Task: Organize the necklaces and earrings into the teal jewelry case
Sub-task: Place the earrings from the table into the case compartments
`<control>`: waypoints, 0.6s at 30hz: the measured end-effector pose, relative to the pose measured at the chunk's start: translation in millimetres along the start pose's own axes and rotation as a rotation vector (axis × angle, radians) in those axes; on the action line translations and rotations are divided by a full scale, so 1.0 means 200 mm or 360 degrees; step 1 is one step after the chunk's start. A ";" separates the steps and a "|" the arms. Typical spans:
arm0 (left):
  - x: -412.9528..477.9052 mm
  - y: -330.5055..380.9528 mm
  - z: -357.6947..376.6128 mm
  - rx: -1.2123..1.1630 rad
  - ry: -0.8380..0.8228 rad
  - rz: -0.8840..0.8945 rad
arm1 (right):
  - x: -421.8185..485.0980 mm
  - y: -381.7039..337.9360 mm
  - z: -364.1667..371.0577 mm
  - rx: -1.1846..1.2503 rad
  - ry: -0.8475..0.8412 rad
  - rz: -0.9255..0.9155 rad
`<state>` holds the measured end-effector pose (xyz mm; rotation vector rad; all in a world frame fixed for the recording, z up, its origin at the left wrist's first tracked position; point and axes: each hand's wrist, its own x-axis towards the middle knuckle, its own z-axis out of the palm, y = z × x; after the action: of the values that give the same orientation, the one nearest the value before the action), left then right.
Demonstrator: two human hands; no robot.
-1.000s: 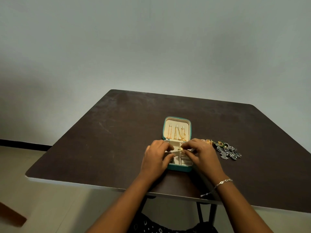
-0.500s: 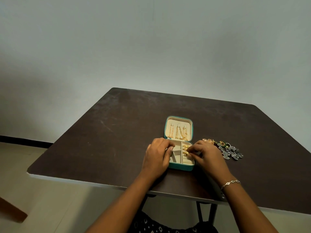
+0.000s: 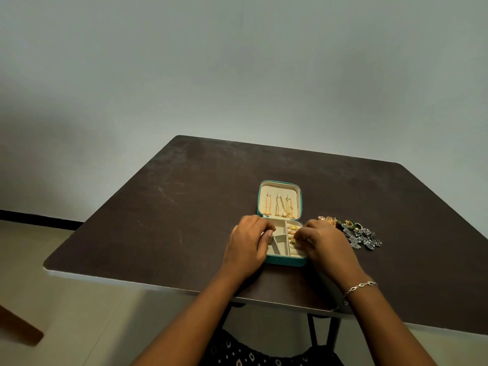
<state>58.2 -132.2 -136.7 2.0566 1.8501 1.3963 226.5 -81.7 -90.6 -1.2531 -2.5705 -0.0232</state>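
Left hand (image 3: 247, 244) grips teal case (image 3: 286, 261); right hand (image 3: 324, 241) has slid down onto gold earrings (image 3: 292, 228), pinching or pressing, unclear; pile (image 3: 361, 236) waits.

Teal case (image 3: 286, 261); gold necklaces (image 3: 281, 207), gold earring (image 3: 292, 235); perhaps silver-grey earrings (image 3: 365, 238).

Teal jewelry case (image 3: 286, 261): small, square, rounded corners, cream lining; stood open on tabletop (image 3: 184, 207), lid swung to far side. Base split by cream dividers into compartments.
Gold necklaces (image 3: 280, 207): three chains hung side by side from pegs inside case lid, lower ends bunched near hinge.
Gold earrings (image 3: 292, 228): several sat in right-hand column of case base.
Loose earrings (image 3: 361, 237): silver-dark, green and gold pieces lay heaped near case's right side, not touching it.
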 end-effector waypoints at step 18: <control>0.00 0.00 0.00 0.0012 -0.0013 0.0028 | -0.07 -0.01 -0.01 0.0127 0.0089 0.0020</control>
<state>58.7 -132.2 -137.7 2.0843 1.8414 1.3847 234.1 -94.0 -92.6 -1.2221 -2.4908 0.0455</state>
